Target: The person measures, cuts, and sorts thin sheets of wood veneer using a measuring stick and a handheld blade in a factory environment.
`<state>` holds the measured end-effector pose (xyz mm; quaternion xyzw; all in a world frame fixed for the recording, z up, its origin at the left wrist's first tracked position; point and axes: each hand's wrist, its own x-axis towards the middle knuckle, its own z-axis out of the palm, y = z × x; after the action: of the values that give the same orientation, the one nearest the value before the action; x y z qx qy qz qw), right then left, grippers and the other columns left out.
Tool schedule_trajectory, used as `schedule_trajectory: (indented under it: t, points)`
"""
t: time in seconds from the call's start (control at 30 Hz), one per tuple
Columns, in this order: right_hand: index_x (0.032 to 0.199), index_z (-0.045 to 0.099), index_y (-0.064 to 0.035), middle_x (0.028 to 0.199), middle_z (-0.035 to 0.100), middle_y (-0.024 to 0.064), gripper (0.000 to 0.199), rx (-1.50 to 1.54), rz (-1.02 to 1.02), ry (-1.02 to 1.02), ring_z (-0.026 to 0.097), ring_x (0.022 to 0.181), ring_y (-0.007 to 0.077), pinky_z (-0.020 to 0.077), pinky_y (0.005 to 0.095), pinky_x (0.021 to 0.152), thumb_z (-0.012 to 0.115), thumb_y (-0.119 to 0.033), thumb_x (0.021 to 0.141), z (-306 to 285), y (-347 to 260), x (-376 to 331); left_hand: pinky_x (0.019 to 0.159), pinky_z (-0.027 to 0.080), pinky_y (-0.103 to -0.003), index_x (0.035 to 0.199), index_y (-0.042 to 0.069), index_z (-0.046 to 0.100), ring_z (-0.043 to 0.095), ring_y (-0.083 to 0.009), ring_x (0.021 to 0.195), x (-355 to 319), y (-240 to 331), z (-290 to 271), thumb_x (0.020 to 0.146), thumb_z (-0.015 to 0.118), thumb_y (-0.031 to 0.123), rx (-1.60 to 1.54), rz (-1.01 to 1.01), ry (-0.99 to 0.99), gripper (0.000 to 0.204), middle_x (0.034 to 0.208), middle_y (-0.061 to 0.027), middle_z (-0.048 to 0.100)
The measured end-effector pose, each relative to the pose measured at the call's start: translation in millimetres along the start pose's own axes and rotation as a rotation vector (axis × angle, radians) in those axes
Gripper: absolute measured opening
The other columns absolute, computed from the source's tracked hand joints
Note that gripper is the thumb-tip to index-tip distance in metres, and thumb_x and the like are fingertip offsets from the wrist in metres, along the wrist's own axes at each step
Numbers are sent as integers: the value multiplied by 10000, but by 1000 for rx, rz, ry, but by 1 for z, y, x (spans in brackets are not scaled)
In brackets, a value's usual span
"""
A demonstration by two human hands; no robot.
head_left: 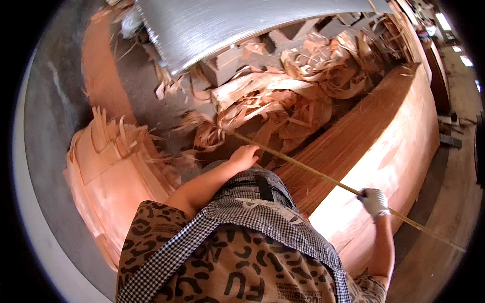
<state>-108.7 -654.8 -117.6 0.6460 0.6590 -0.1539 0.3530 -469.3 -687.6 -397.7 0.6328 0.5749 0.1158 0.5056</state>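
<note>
My right hand (pixel 374 203), in a pale glove with dark fingertips, is closed around a long thin wooden stick (pixel 308 170). The stick slants from the shavings in the middle down to the lower right, across a thick stack of wood veneer sheets (pixel 404 151) on my right. My bare left hand (pixel 244 157) is in front of my checked apron (pixel 252 202), just below the stick. Its fingers are mostly turned away and hidden, so whether they grip anything does not show. Beyond it lies a heap of torn veneer strips (pixel 283 103).
At my left, another pile of veneer sheets (pixel 106 171) has ragged ends, with a long veneer strip (pixel 103 60) lying beyond it. A shiny metal sheet (pixel 237 28) juts over the scraps at the far side. Wooden blocks (pixel 227 65) sit beneath its edge.
</note>
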Motion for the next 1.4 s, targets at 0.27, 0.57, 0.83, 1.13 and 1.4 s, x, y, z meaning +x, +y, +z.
schedule_trajectory:
  t: [0.27,0.57,0.83,1.13,1.4]
  points:
    - [813,633,-107,758,622,136,245,-249,500,421,607,710,291,473,407,622,562,-340,783,-51,119,-27,768,450,-372,999,71,577,572,-286,895,45,-4,-50,784,530,177,28,42,98,244,952,-133,606]
    - [823,601,-106,790,625,125,272,-164,602,307,608,725,285,482,385,660,512,-364,813,-90,70,59,732,470,-346,987,79,582,595,-260,855,126,-16,-124,798,511,147,-51,166,150,213,924,-117,619]
    - [756,628,-24,655,584,164,225,281,813,439,568,581,243,446,341,581,745,-155,616,-136,196,-67,728,467,-346,938,54,590,591,-259,820,233,30,-221,790,502,50,25,329,449,173,877,-105,623]
    - [1088,545,-154,859,624,140,286,-16,756,396,598,796,304,478,397,700,515,-214,810,-179,232,150,909,375,-364,1060,61,547,454,-289,1077,392,134,-261,724,527,-2,390,528,539,342,1145,-114,505]
    - [995,537,-86,851,613,187,207,453,788,515,597,772,336,474,433,650,424,-162,839,-255,365,418,1045,162,-434,1283,45,341,261,-303,1254,499,177,-295,754,586,262,742,-268,636,622,1378,-168,232]
